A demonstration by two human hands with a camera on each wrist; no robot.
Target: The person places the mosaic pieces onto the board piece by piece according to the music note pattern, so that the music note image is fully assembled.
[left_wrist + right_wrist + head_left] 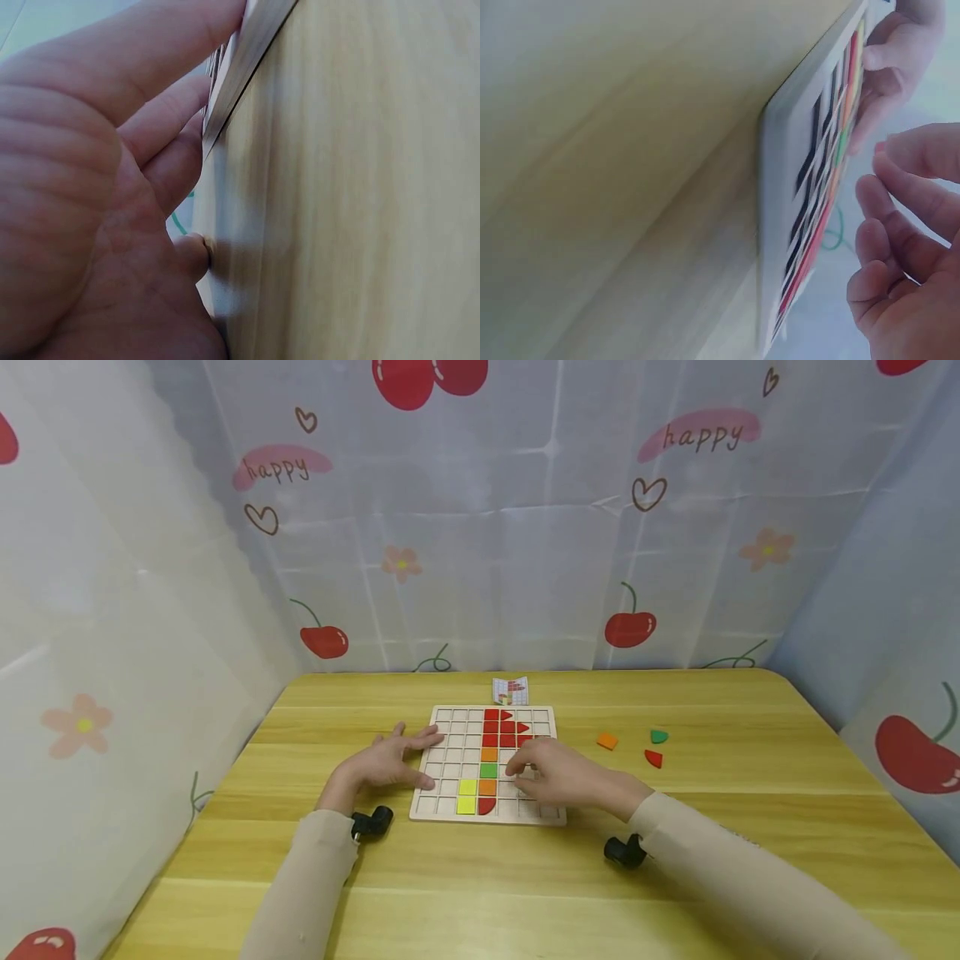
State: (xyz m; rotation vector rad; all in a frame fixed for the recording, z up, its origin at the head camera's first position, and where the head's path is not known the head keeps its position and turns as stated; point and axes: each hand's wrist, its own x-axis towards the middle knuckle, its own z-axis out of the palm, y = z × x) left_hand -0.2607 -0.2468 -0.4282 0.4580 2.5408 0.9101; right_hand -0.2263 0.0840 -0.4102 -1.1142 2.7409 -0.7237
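A wooden grid board [451,770] lies on the table, with coloured pieces set in several of its squares. Red pieces [491,727] fill squares near the far edge. Below them run orange, a green square [489,770], orange and red, with yellow squares [467,797] to their left. My left hand [384,762] is spread at the board's left edge, thumb and fingertips resting on its rim. Over the right half of the board, my right hand [557,772] pinches a small red piece [880,147] between thumb and index finger; most of that piece is hidden.
A small pattern card [511,691] sits just beyond the board. To the right lie a loose orange square [607,741], a green piece [659,737] and a red quarter-round piece [654,758]. A printed curtain [510,552] stands behind the table.
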